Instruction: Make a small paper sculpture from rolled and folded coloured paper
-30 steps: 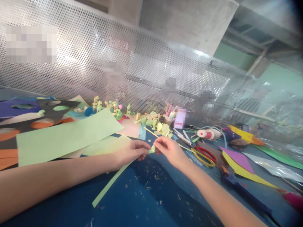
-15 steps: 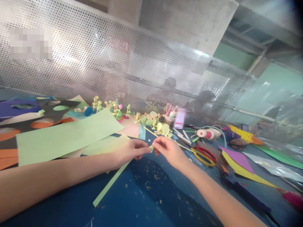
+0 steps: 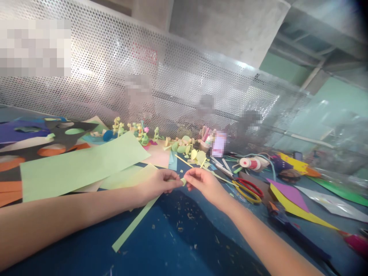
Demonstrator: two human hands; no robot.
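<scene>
Between my two hands is a small pale green paper piece (image 3: 183,181), pinched at the fingertips; its exact shape is mostly hidden. My left hand (image 3: 161,181) is closed on it from the left, thumb against forefinger. From the right, my right hand (image 3: 202,184) grips it the same way. A long light green paper strip (image 3: 135,225) slants across the blue table below my left wrist. Pale green paper sheets (image 3: 83,163) lie beyond my left forearm. Thin yellow strips (image 3: 184,161) and round green paper pieces (image 3: 198,155) lie just past my hands.
Scissors (image 3: 249,191) with red and yellow handles lie right of my right hand, near a blue glue gun (image 3: 301,239). A spool (image 3: 249,163) and coloured sheets (image 3: 290,199) are further right. Small paper figures (image 3: 143,132) stand before a perforated metal screen (image 3: 100,57). Scraps dot the blue table (image 3: 178,249).
My fingers have shifted slightly around the small paper piece, with the right hand a touch lower. Everything else stays nearly the same.
</scene>
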